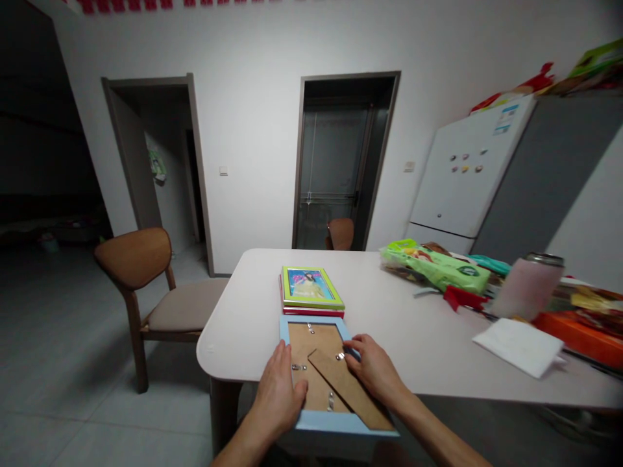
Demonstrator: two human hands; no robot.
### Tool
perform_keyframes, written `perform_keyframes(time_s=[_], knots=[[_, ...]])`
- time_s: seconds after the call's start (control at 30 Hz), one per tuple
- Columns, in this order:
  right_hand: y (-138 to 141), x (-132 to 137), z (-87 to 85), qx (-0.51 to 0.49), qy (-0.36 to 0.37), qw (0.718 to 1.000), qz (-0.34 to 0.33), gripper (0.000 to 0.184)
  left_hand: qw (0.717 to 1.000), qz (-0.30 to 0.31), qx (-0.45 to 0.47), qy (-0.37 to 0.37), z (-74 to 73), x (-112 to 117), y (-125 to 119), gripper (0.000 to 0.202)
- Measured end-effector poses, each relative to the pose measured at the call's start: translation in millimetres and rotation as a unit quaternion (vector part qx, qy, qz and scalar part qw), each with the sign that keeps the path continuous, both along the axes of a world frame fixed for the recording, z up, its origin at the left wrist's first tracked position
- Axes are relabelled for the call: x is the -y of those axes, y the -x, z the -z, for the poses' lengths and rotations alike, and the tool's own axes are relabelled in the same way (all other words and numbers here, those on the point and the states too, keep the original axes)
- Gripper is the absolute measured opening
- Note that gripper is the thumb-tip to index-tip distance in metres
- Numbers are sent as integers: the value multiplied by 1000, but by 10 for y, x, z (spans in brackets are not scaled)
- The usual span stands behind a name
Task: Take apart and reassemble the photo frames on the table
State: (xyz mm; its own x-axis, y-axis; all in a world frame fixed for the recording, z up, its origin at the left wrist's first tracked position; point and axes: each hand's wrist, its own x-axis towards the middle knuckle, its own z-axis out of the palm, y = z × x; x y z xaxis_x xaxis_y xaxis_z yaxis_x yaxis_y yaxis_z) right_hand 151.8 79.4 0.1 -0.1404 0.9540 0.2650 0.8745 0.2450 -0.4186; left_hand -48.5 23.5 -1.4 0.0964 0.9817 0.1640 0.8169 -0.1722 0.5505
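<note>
Overhang worries me: that light-blue, fibreboard-backed rectangular frame juts past the near edge of the smooth white bench. Left hand lies open, right hand curled, grip unclear; a slip might tip it.

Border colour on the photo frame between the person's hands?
Light blue on the photo frame, showing best in the head view.

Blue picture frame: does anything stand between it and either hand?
Nothing visible does. The left hand is on the left side of the blue picture frame, the right hand at its right side. The brown support leg slants across its back beside the right hand, blocking neither.
</note>
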Motion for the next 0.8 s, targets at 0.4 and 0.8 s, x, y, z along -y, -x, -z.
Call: perform_keyframes(time_s=[0.4,0.8], knots=[[392,-287,18,63,-48,996,-48,31,1000,-4,16,-8,70,-57,90,59],[696,-507,47,71,-20,997,-9,26,999,5,43,-19,95,-95,113,59]])
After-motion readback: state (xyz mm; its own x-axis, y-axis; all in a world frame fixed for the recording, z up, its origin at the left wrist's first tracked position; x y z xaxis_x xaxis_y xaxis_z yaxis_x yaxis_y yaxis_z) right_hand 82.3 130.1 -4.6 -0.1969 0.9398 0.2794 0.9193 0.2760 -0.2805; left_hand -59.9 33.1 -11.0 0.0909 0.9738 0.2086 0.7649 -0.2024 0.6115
